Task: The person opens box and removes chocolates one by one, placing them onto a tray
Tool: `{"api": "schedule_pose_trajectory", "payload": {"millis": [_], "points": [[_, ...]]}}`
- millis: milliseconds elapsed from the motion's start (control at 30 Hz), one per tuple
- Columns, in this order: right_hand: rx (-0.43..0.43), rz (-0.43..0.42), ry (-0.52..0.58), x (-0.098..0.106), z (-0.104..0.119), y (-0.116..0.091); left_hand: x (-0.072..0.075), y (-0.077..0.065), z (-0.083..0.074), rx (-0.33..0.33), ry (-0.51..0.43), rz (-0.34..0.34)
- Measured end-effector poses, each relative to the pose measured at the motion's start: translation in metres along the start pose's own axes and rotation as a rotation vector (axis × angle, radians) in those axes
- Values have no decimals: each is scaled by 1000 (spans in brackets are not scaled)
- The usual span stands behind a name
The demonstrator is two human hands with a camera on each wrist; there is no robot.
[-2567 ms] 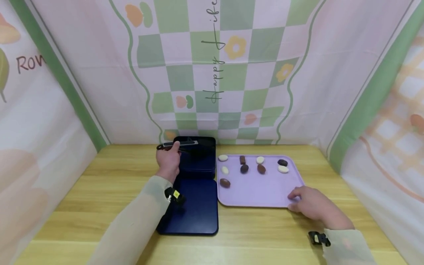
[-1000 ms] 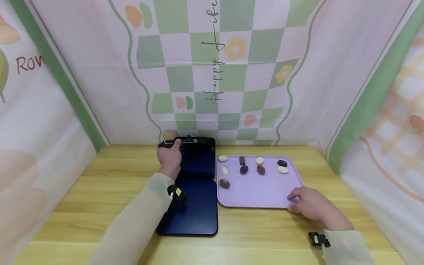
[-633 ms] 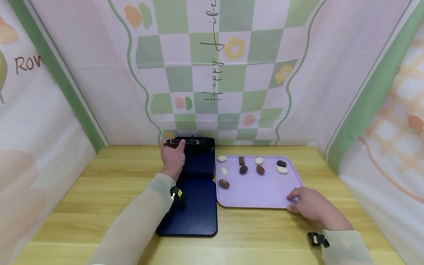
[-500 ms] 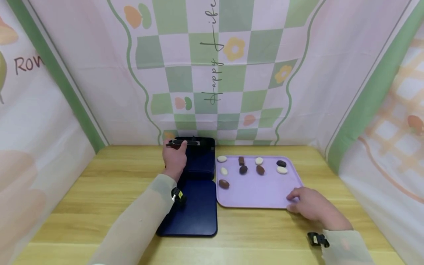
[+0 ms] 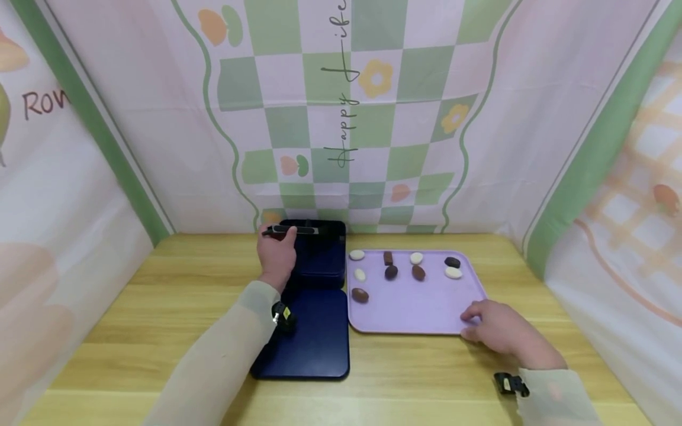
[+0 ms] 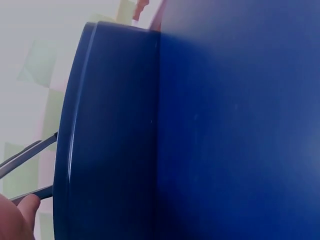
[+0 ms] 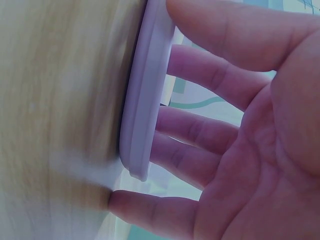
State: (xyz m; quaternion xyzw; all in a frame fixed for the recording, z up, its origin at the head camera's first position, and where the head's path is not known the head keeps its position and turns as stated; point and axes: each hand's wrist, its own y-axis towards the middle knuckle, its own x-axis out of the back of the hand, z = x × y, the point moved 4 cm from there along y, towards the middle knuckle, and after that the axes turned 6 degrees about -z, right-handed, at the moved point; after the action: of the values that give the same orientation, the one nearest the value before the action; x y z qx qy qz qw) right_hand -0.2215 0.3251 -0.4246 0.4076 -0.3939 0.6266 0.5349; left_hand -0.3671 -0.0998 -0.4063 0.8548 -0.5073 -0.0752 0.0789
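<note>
My left hand [image 5: 277,254] holds black and silver tongs [image 5: 295,230] above the dark blue box [image 5: 319,278] at the back. In the left wrist view, the two arms of the tongs [image 6: 27,157] show spread apart, their tips hidden behind the box wall. The box's inside is too dark to make out. My right hand [image 5: 501,328] grips the front right corner of the lilac tray [image 5: 410,313], thumb outside and fingers over the rim. White and brown chocolates lie on the tray, among them a brown oval one [image 5: 360,294] and a small brown block [image 5: 388,258].
A dark blue lid [image 5: 319,337] lies flat in front of the box, against the tray's left side. Everything rests on a wooden table [image 5: 160,307]. A patterned cloth [image 5: 288,127] hangs along the back edge and both sides.
The left hand with the tongs moved a little to the right over the box, then slightly back left. The right hand, the tray and the chocolates stay as they were.
</note>
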Motion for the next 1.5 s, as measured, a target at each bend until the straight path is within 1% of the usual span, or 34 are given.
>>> {"api": "schedule_pose_trajectory", "payload": {"millis": [133,333,467,567,667,733,833,900,967,1033,1067,1200,1267,1333,1400,1500], "points": [[-16,12,0,-1,-1,0,8,5,0,94,-56,-13],[-18,12,6,-2,-2,-1,20,13,0,295,-203,-69],[-17,14,7,-2,-1,-1,30,18,-2,409,-280,-74],[-20,18,7,-1,-1,-1,35,21,-8,448,-313,-59],[-28,17,7,-1,-1,0,38,21,-19,444,-337,-47],[-35,20,9,-1,-1,0,37,19,-28,426,-343,-30],[-36,22,9,-1,-1,0,33,13,-44,375,-320,28],[-32,23,8,-1,-1,0,29,6,-53,329,-289,94],[-26,21,8,-1,0,0,23,-3,-63,265,-242,165],[-23,19,9,-1,0,0,16,-14,-72,196,-179,228],[-24,19,10,-2,0,0,12,-20,-76,151,-142,252],[-20,15,6,-1,0,0,-4,-47,-95,-4,50,336],[-16,12,6,0,0,0,-11,-59,-101,-83,154,382],[-8,5,6,0,1,0,-19,-69,-103,-148,239,431],[-6,4,7,0,1,0,-27,-77,-102,-205,312,457],[-7,0,7,0,0,-1,-39,-87,-99,-243,356,488]]}}
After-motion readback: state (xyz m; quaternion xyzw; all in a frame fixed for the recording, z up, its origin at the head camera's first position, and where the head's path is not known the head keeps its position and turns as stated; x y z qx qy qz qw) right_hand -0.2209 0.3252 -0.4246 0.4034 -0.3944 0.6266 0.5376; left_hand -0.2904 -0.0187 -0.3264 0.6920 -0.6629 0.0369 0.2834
